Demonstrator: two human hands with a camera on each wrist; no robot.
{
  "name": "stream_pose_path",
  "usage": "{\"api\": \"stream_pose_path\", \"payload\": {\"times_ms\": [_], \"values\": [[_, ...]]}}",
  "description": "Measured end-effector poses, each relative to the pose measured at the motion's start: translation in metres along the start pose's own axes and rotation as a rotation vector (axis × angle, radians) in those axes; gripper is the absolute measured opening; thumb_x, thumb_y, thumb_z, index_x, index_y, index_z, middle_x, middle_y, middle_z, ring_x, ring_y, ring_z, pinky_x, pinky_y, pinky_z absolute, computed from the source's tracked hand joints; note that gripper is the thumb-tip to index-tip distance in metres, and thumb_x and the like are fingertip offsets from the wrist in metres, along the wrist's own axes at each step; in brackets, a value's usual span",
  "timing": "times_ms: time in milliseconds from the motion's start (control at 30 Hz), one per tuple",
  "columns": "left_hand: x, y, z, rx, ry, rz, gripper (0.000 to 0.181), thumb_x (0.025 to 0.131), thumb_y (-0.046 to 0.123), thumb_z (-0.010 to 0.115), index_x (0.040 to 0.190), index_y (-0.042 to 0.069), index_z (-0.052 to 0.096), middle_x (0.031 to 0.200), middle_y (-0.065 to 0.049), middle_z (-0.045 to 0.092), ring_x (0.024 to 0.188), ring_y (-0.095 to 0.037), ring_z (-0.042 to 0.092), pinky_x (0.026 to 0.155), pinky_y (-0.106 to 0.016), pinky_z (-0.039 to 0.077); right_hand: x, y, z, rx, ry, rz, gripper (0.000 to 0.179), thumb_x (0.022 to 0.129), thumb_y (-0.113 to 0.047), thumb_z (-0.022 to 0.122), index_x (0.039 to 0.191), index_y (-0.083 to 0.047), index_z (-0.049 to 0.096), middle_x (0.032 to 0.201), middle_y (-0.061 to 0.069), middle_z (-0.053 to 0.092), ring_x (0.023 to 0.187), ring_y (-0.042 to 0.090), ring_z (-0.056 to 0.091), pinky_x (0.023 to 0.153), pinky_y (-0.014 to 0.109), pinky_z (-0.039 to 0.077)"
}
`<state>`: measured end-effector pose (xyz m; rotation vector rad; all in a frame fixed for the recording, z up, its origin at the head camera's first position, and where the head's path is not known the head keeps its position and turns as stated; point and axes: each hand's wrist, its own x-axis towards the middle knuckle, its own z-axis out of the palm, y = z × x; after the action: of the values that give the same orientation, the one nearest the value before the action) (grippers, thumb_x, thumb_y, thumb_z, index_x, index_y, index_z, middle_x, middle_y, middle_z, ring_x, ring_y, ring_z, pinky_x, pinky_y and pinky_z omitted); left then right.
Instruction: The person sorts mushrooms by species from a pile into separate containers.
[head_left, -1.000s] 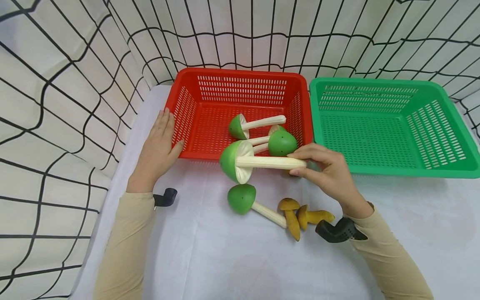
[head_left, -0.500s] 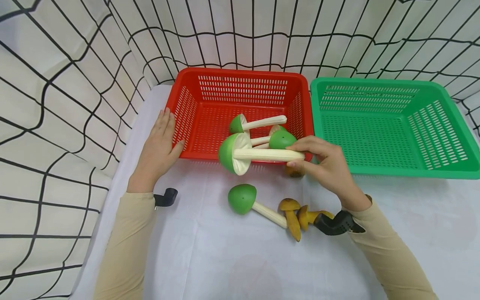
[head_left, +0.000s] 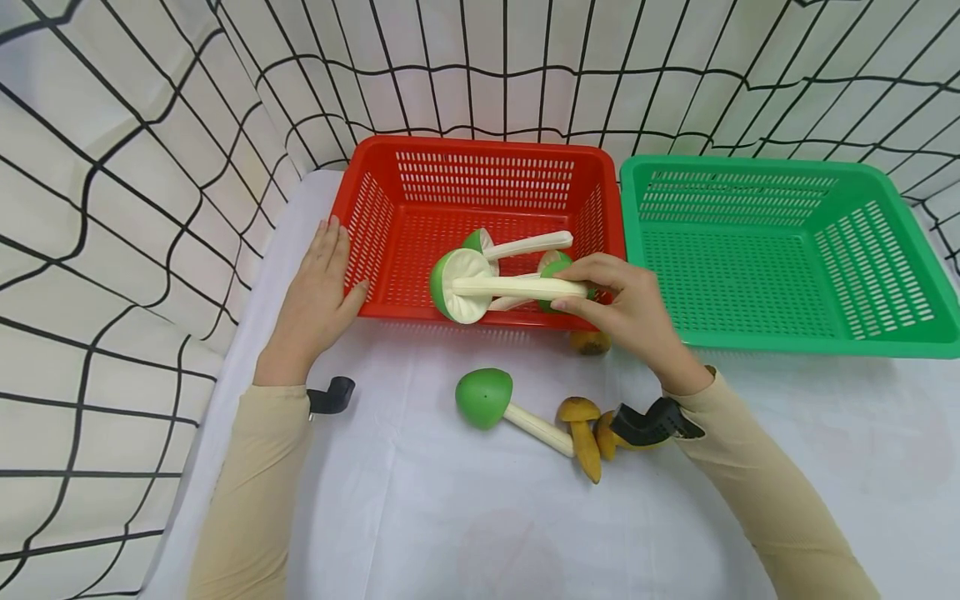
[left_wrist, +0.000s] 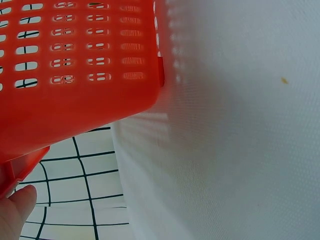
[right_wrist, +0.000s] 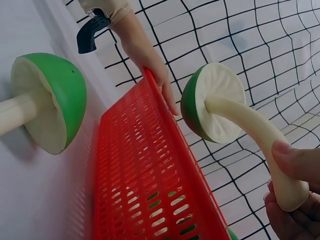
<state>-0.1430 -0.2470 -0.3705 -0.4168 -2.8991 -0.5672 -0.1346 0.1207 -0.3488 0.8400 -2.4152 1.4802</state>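
Pinched near its stem's end by the right hand, the green-capped mushroom could tip onto the red basket; the left hand lies straight-fingered.

A white-covered desk is carrying a red basket between the left hand and the right hand, while a green basket is standing to the right of the right hand. Closer in than both hands, a green-capped mushroom is lying beside two yellow-brown mushrooms, one partly hidden. A brownish object, also partly hidden, is sitting near the right hand.
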Motion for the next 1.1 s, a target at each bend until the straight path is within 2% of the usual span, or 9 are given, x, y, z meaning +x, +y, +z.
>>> {"api": "stream_pose_path", "payload": {"times_ms": [100, 233, 567, 867, 1100], "values": [[0.000, 0.000, 0.000, 0.003, -0.001, -0.003, 0.067, 0.091, 0.016, 0.047, 0.144, -0.012, 0.018, 0.154, -0.024, 0.012, 0.144, -0.031, 0.005, 0.116, -0.037, 0.006, 0.008, -0.001, 0.007, 0.023, -0.020, 0.027, 0.024, 0.073, -0.002, 0.078, 0.097, -0.001, 0.073, 0.094, 0.006, 0.068, 0.085, 0.012, 0.059, 0.073, 0.027, 0.053], [0.000, 0.000, 0.000, 0.001, -0.002, -0.011, 0.068, 0.090, 0.016, 0.047, 0.144, -0.012, 0.018, 0.154, -0.024, 0.012, 0.143, -0.032, 0.006, 0.116, -0.038, 0.007, 0.019, -0.003, 0.016, 0.051, -0.045, 0.063, 0.024, 0.075, -0.003, 0.077, 0.099, 0.000, 0.072, 0.097, 0.008, 0.067, 0.088, 0.014, 0.059, 0.079, 0.035, 0.055], [0.000, -0.001, 0.000, -0.002, -0.001, -0.018, 0.068, 0.090, 0.016, 0.048, 0.145, -0.011, 0.018, 0.154, -0.022, 0.012, 0.144, -0.030, 0.004, 0.116, -0.038, 0.007, 0.038, 0.004, 0.032, 0.050, -0.094, 0.107, 0.024, 0.081, -0.007, 0.073, 0.105, -0.003, 0.072, 0.098, 0.005, 0.070, 0.087, 0.014, 0.056, 0.069, 0.028, 0.047], [0.001, -0.001, 0.000, 0.002, 0.000, -0.022, 0.068, 0.090, 0.017, 0.047, 0.145, -0.011, 0.019, 0.154, -0.023, 0.012, 0.143, -0.031, 0.005, 0.115, -0.038, 0.008, 0.053, 0.006, 0.044, -0.040, -0.124, 0.189, 0.026, 0.079, -0.012, 0.076, 0.103, -0.004, 0.073, 0.080, 0.005, 0.068, 0.071, 0.016, 0.053, 0.060, 0.026, 0.043], [0.001, -0.001, 0.001, 0.012, -0.002, -0.032, 0.067, 0.091, 0.018, 0.046, 0.145, -0.011, 0.019, 0.155, -0.021, 0.012, 0.144, -0.030, 0.006, 0.115, -0.038, 0.008, 0.062, 0.010, 0.054, -0.123, -0.150, 0.217, 0.027, 0.078, -0.009, 0.077, 0.102, 0.000, 0.073, 0.089, 0.011, 0.070, 0.071, 0.020, 0.056, 0.061, 0.026, 0.042]]}}
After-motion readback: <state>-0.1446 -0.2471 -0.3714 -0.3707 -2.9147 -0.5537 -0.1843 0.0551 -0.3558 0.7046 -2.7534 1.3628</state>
